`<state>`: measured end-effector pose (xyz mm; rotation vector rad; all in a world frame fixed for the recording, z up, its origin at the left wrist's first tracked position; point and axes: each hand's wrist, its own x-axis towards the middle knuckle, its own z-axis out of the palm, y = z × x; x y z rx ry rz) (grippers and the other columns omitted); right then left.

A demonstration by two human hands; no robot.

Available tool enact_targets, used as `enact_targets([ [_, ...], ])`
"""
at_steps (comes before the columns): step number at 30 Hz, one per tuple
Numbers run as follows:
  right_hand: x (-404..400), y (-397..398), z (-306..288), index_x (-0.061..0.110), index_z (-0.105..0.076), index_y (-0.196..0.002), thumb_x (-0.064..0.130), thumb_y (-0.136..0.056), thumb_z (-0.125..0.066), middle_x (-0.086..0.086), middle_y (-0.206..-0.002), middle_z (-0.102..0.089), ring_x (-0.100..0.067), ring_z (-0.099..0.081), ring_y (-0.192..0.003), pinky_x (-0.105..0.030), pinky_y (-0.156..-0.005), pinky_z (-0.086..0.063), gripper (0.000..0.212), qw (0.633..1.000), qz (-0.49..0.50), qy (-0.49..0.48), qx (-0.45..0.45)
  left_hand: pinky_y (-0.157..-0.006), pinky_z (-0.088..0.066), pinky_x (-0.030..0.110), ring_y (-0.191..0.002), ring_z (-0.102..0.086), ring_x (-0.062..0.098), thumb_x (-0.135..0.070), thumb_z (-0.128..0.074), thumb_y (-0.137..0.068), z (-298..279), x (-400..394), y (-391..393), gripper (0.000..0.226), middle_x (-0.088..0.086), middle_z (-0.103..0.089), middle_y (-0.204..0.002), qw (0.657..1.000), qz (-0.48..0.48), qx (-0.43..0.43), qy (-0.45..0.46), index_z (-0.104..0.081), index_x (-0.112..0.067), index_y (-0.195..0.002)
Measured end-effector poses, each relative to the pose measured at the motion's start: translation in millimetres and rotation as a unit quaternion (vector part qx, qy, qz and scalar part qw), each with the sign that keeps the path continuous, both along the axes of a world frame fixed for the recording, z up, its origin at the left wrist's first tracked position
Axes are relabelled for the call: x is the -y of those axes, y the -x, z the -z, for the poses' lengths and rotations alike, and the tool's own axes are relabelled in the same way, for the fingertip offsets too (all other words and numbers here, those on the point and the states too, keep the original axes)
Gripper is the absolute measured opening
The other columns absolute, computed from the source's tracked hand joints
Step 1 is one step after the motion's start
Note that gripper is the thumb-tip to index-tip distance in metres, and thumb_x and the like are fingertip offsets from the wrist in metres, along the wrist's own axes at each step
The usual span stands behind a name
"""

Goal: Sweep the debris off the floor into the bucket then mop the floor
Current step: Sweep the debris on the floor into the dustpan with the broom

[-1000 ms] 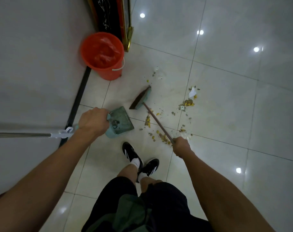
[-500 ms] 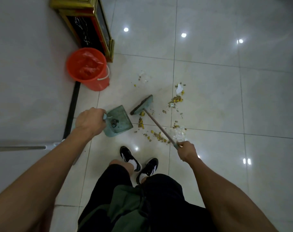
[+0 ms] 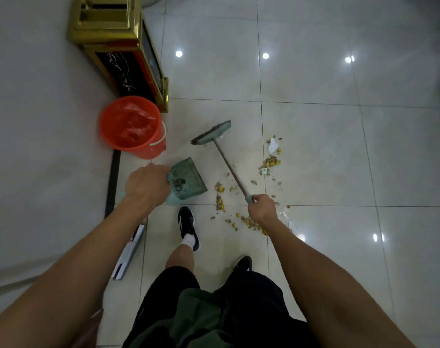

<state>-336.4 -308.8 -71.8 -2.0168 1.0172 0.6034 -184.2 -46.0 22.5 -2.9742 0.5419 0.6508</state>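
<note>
broom (image 3: 211, 133) head just swung out past the debris (image 3: 270, 162), right hand (image 3: 262, 209) clenched on handle, left hand (image 3: 147, 185) gripping dustpan (image 3: 188, 179); pull-in stroke likely next.

Dustpan handle (image 3: 169, 176) hidden under left hand (image 3: 146, 183) (fingers unseen).

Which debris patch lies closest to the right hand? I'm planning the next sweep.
The yellow debris trail beside the right hand, near the shoe; the patch with white paper lies farther off, beyond the broom handle.
</note>
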Motion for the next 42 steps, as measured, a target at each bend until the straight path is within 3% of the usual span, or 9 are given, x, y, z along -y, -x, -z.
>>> enact_targets([
  [7,-30.4,-155.4,18.4,0.004,-0.06,-0.132,0.015,-0.095,-0.056,-0.021,-0.111,-0.068,-0.035,-0.068,-0.094,-0.045,-0.084,-0.059,0.039,0.999,0.033,-0.014,0.0,-0.054,-0.044,0.03,-0.059,-0.052,0.018,-0.021,-0.057,-0.087,20.6,-25.5,-100.2,0.007,-0.005,-0.05,-0.068,0.998,0.027,-0.003,0.062,-0.06,-0.021,-0.082],
  [15,-49.8,-219.7,40.9,0.006,-0.052,-0.138,0.001,-0.093,-0.045,-0.023,-0.13,-0.054,-0.041,-0.062,-0.108,-0.049,-0.091,-0.055,0.045,0.998,-0.034,-0.014,-0.06,-0.063,-0.056,0.038,-0.071,-0.061,0.022,-0.019,-0.052,-0.09,42.8,-30.6,-149.7,0.011,0.003,-0.062,-0.081,0.995,0.034,-0.072,0.064,-0.062,-0.019,-0.084],
  [20,-50.4,-188.2,40.8,0.009,-0.061,-0.124,-0.003,-0.088,-0.042,-0.007,-0.089,-0.055,-0.03,-0.064,-0.088,-0.033,-0.069,-0.052,0.042,0.987,-0.111,0.018,-0.111,-0.066,-0.058,0.04,-0.072,-0.062,0.023,-0.018,-0.051,-0.09,46.1,-31.6,-165.1,0.011,0.002,-0.063,-0.08,0.993,0.063,-0.079,0.059,-0.06,-0.022,-0.084],
  [24,-49.9,-150.0,39.5,0.014,-0.056,-0.131,0.0,-0.09,-0.042,-0.012,-0.104,-0.06,-0.028,-0.062,-0.087,-0.032,-0.07,-0.051,0.047,0.984,-0.107,0.042,-0.135,-0.063,-0.055,0.036,-0.071,-0.063,0.023,-0.017,-0.052,-0.088,40.8,-20.2,-164.7,0.011,0.0,-0.062,-0.077,0.992,0.104,-0.067,0.037,-0.057,-0.024,-0.081],
  [28,-50.3,-106.3,35.3,0.016,-0.054,-0.135,0.001,-0.092,-0.044,-0.011,-0.103,-0.059,-0.026,-0.061,-0.088,-0.031,-0.071,-0.051,0.047,0.983,-0.097,0.055,-0.148,-0.055,-0.041,0.028,-0.064,-0.056,0.019,-0.018,-0.053,-0.089,36.3,-7.5,-148.9,0.012,-0.001,-0.06,-0.076,0.988,0.146,-0.046,0.02,-0.053,-0.022,-0.078],
  [31,-56.2,-71.8,30.1,0.015,-0.056,-0.132,0.001,-0.092,-0.045,-0.008,-0.096,-0.059,-0.025,-0.06,-0.084,-0.031,-0.071,-0.051,0.044,0.983,-0.087,0.063,-0.15,-0.062,-0.051,0.031,-0.073,-0.062,0.022,-0.021,-0.054,-0.093,30.3,-2.2,-127.0,0.005,0.001,-0.064,-0.087,0.984,0.174,-0.038,0.01,-0.057,-0.024,-0.09],
  [33,-59.7,-47.9,25.7,0.015,-0.055,-0.133,0.003,-0.093,-0.045,-0.01,-0.103,-0.062,-0.027,-0.063,-0.092,-0.031,-0.072,-0.051,0.044,0.984,-0.075,0.064,-0.149,-0.067,-0.056,0.034,-0.079,-0.066,0.024,-0.021,-0.053,-0.094,26.1,-0.1,-112.0,0.008,0.004,-0.066,-0.092,0.981,0.188,-0.04,0.009,-0.061,-0.022,-0.096],
  [39,-58.3,31.5,14.7,0.018,-0.058,-0.128,0.003,-0.092,-0.044,-0.008,-0.104,-0.059,-0.027,-0.061,-0.092,-0.032,-0.074,-0.049,0.042,0.983,-0.023,0.075,-0.167,-0.062,-0.048,0.032,-0.068,-0.056,0.022,-0.02,-0.051,-0.096,18.9,-1.3,-75.0,0.011,0.005,-0.064,-0.083,0.97,0.241,0.005,-0.009,-0.06,-0.018,-0.09],
  [42,-58.4,77.9,8.3,0.018,-0.059,-0.127,0.003,-0.09,-0.043,-0.003,-0.09,-0.051,-0.024,-0.056,-0.082,-0.031,-0.071,-0.047,0.042,0.979,-0.001,0.083,-0.187,-0.063,-0.048,0.032,-0.072,-0.062,0.026,-0.017,-0.052,-0.093,12.7,5.8,-58.6,0.009,0.004,-0.062,-0.082,0.967,0.253,0.002,-0.015,-0.061,-0.018,-0.093],
])
